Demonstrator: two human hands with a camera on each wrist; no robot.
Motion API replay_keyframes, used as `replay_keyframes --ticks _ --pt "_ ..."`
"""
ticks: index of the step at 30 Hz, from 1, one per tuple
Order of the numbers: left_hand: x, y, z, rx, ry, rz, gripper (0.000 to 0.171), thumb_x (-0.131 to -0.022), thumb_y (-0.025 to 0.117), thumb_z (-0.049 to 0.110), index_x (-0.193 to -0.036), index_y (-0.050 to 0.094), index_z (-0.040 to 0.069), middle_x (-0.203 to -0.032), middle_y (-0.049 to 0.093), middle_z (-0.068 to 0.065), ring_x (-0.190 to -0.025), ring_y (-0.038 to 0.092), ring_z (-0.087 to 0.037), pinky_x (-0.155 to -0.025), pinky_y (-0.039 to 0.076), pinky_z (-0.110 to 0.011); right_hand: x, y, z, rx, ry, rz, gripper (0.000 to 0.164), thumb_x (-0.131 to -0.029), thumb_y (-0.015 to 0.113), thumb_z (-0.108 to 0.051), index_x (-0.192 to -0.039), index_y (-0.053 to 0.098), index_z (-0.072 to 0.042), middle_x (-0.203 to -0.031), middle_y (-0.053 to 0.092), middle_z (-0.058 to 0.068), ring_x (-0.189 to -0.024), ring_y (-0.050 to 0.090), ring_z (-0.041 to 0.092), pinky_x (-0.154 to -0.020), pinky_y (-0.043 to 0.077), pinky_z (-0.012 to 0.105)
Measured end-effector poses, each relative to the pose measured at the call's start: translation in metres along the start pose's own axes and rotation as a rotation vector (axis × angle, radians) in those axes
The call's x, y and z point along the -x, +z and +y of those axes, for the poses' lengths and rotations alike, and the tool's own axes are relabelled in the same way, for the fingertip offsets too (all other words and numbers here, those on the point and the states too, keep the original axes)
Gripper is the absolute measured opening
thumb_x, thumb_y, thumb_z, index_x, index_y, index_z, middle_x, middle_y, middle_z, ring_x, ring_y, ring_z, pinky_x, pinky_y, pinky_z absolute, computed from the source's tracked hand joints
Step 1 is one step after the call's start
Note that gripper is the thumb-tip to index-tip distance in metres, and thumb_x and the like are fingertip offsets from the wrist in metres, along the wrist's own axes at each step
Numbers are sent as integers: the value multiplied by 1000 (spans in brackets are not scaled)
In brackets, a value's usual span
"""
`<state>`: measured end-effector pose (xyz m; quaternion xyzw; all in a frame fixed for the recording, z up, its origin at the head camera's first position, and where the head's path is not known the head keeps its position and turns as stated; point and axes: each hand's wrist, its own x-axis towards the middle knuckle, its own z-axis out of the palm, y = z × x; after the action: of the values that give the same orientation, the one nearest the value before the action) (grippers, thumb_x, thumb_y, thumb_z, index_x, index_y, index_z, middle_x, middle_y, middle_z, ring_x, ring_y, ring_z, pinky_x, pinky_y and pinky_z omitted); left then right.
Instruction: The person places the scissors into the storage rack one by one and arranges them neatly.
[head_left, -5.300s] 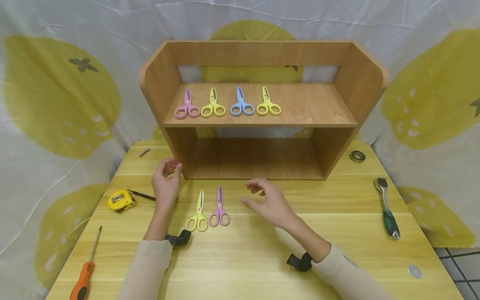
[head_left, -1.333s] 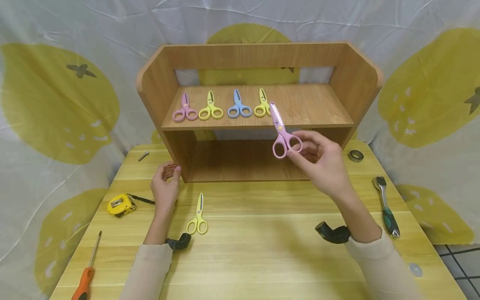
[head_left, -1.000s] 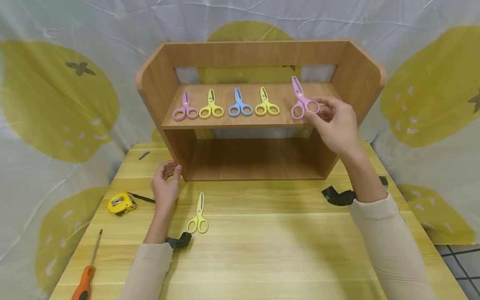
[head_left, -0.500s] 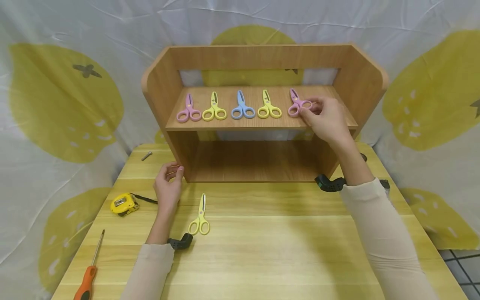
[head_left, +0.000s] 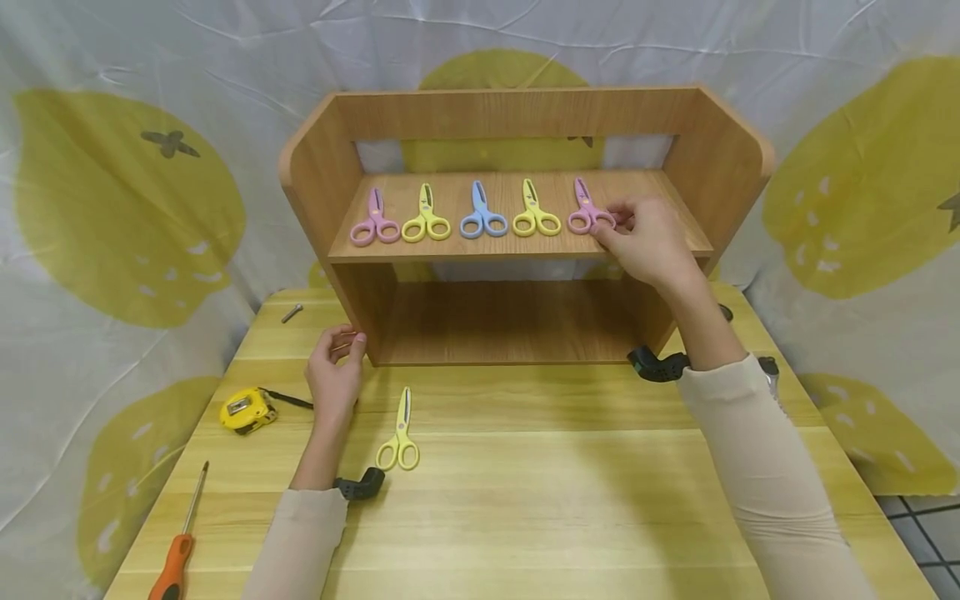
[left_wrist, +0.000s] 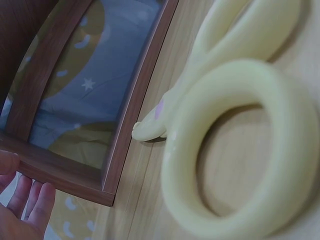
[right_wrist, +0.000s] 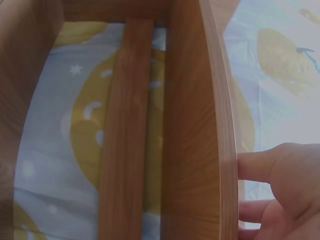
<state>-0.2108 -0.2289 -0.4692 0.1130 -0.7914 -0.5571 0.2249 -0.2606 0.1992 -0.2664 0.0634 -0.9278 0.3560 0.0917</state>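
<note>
My right hand [head_left: 645,242] pinches a handle ring of the pink-purple scissors [head_left: 582,198] at the right end of the upper shelf row. In the right wrist view that hand [right_wrist: 295,185] shows past the shelf board [right_wrist: 227,130], which hides the scissors. My left hand [head_left: 335,371] rests by the lower left side of the wooden shelf unit [head_left: 510,254]. The left wrist view has its loosely bent fingers [left_wrist: 42,205] against the side panel's edge [left_wrist: 70,182]. Beside that forearm, yellow scissors [head_left: 402,433] lie on the table, with a large ring [left_wrist: 240,150] close to the left wrist camera.
Purple [head_left: 375,218], yellow [head_left: 426,217], blue [head_left: 480,212] and more yellow scissors [head_left: 532,212] lie along the shelf, blades pointing back. At the table's left are a tape measure [head_left: 246,411], an orange-handled screwdriver [head_left: 176,562] and a bolt [head_left: 292,313].
My right hand has taken the pink-purple scissors from the table up onto the shelf's right part, then shifted them slightly left. My left hand has stayed by the unit's side.
</note>
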Motion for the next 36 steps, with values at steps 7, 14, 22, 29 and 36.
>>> replay_keyframes --ticks 7,14,22,29,36 --pt "0 -1 -1 -6 -6 -4 28 -100 69 28 -124 68 12 -115 71 -7 -103 68 -16 -78 51 -16 14 4 -2 -93 21 91 57 -98 68 -34 -142 57 1 -131 61 22 -119 57 34 -103 48 50" --pt "-1 -3 -1 -14 -4 11 25 -100 70 26 -122 68 14 -112 70 -3 -99 67 -9 -73 52 -14 44 33 -11 -304 -130 345 37 -94 74 -22 -125 68 -2 -117 69 13 -103 58 20 -83 50 24" --pt "-2 -4 -2 -17 9 7 24 -100 70 26 -121 68 15 -112 71 -3 -101 69 -16 -73 52 -15 89 73 -24 -342 -179 188 33 -94 77 -23 -122 69 -10 -109 70 6 -98 62 18 -80 48 32" --pt "-1 -3 0 -29 18 5 25 -100 70 26 -122 68 15 -112 71 -5 -103 69 -19 -79 52 -17 120 127 -28 -352 -204 -51 32 -94 77 -23 -123 66 -15 -110 68 0 -101 63 18 -83 48 37" --pt "-1 -2 1 -25 16 -9 26 -101 68 28 -123 68 15 -114 71 -6 -104 69 -18 -82 52 -19 144 180 -29 -367 -168 -252 36 -94 77 -24 -126 65 -14 -113 66 -3 -108 61 24 -89 51 43"
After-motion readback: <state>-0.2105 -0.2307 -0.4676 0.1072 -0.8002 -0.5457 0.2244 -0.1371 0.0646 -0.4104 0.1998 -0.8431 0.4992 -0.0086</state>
